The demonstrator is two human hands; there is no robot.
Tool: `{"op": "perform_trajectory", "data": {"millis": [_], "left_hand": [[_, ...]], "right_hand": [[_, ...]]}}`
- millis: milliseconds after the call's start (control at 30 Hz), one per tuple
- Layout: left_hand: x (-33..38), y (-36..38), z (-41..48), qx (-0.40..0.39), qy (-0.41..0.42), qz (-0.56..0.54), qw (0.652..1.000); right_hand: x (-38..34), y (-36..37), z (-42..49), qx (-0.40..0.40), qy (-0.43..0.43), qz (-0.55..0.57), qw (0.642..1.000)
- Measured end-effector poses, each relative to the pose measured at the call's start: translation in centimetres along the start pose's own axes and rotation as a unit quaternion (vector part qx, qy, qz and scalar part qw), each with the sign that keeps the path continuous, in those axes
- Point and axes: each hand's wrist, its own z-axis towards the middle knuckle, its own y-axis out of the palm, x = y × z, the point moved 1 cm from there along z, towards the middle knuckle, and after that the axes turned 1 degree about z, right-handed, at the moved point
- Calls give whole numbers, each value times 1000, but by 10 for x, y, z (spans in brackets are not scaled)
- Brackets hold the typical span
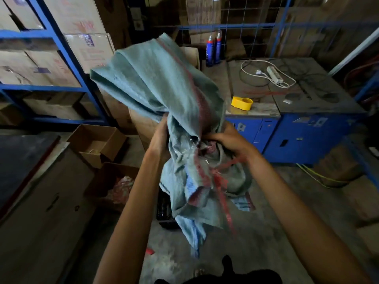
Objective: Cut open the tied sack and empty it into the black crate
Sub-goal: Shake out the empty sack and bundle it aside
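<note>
- The crate [164,210] sat low on the floor, mostly hidden under the hanging sack [164,83].
- Both hands gripped the sack at its gathered middle: left hand [159,138] closed around the cloth, right hand [229,140] clenched on bunched folds; fingertips were buried, so how tightly was unclear.
- The sack looked limp, likely nearly emptied.
- Best keep its mouth over the crate and shake downward.
- A yellow tape holder [242,103] lay on the bench beyond.

Print on cardboard boxes [86,44] blurred; nothing legible.
</note>
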Motion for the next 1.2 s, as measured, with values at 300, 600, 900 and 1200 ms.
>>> {"op": "perform_trajectory", "data": {"millis": [300, 600, 900, 1200], "left_hand": [[-6, -18, -8, -126, -13, -65, 990], [-10, -2, 4, 37, 71, -163, 983], [-12, -40, 21, 242, -4, 200, 949], [-24, -67, 22, -211, 291, 473, 804]], "right_hand": [[-10, 5, -7, -69, 67, 28, 995], [4, 14, -25, -137, 99, -55, 984], [20, 8, -32, 15, 56, -181, 982], [-49, -22, -29, -122, -50, -171, 976]]}}
